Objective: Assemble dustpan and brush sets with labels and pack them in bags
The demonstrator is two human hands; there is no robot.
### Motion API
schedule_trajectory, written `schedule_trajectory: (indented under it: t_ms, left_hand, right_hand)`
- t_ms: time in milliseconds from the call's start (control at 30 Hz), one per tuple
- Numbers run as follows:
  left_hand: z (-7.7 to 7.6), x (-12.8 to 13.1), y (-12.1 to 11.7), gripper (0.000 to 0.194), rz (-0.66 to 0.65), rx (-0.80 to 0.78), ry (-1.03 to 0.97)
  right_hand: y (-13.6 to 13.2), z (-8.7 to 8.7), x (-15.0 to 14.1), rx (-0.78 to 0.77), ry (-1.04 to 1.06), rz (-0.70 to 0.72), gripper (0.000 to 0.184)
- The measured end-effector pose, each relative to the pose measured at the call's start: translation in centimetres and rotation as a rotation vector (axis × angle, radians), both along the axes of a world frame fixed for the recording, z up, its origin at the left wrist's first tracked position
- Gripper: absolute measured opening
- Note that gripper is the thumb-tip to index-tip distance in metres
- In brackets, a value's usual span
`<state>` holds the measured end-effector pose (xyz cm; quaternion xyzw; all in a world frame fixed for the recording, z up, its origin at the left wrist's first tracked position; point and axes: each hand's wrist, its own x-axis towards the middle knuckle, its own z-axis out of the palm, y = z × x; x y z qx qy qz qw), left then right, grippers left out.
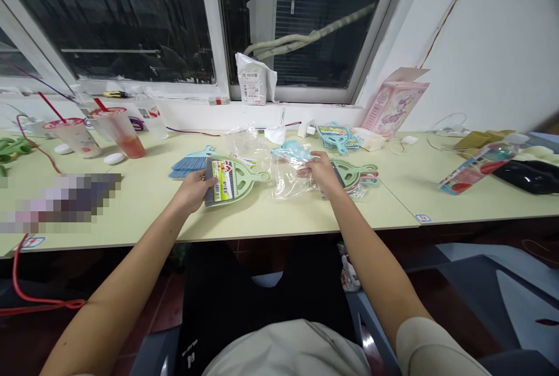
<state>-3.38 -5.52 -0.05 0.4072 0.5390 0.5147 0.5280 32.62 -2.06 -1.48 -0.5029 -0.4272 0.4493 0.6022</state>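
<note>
With 12 o'clock straight ahead of us, our left hand [194,188] is closed on the green dustpan [241,181] at 11 o'clock, thumb over its label side, handle pointing to 3 o'clock. Our right hand [324,172], fingers partly curled, reaches to the clear bag [286,181] at 12 o'clock; we cannot tell whether its fingertips are pinched on the film or only rest against it.

Further out, the blue brushes [192,162] lie at 10 o'clock, the stacked pans [349,172] at 2 o'clock just beside our right hand, and the blue set [336,136] at 1 o'clock, farther back.

We judge the work partway along: pans are already gathered in that stack, while the green dustpan is in hand outside the bag and the blue brushes lie apart. We cannot tell how many pieces are finished.
</note>
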Motion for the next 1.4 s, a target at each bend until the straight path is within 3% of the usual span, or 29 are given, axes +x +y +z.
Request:
schedule_trajectory:
  t_ms: [167,400,633,800,967,1100,1233,1400]
  left_hand:
    - [0.9,0.6,0.0,0.037,-0.009,0.024,0.003]
    - [1.9,2.6,1.1,0.025,-0.038,0.06,0.036]
    - [1.1,3.9,1.4,0.029,-0.093,0.003,0.011]
    - [0.3,4.4,1.4,0.022,-0.179,-0.061,-0.037]
    - [0.2,5.0,1.5,0.019,-0.207,-0.077,-0.038]
    - [0.3,5.0,1.6,0.022,-0.185,-0.062,-0.018]
    - [0.4,4.7,1.5,0.034,-0.114,0.092,0.076]
    - [0.9,4.2,1.5,0.037,-0.079,0.162,0.18]
  right_hand:
    - [-0.3,0.3,-0.4,-0.063,0.158,0.061,0.048]
    - [-0.5,-0.1,-2.0,-0.076,0.242,0.162,0.023]
    - [-0.8,-0.8,-2.3,-0.146,0.355,0.333,0.023]
    - [-0.8,-0.9,-2.8,-0.145,0.345,0.321,0.021]
    - [-1.1,-0.5,-2.9,-0.142,0.348,0.421,0.022]
    - [-1.1,-0.7,-2.6,-0.174,0.379,0.38,0.017]
    - [-0.9,-0.9,-2.5,-0.201,0.406,0.297,0.014]
    - [-0.9,-0.8,-2.4,-0.195,0.416,0.34,0.017]
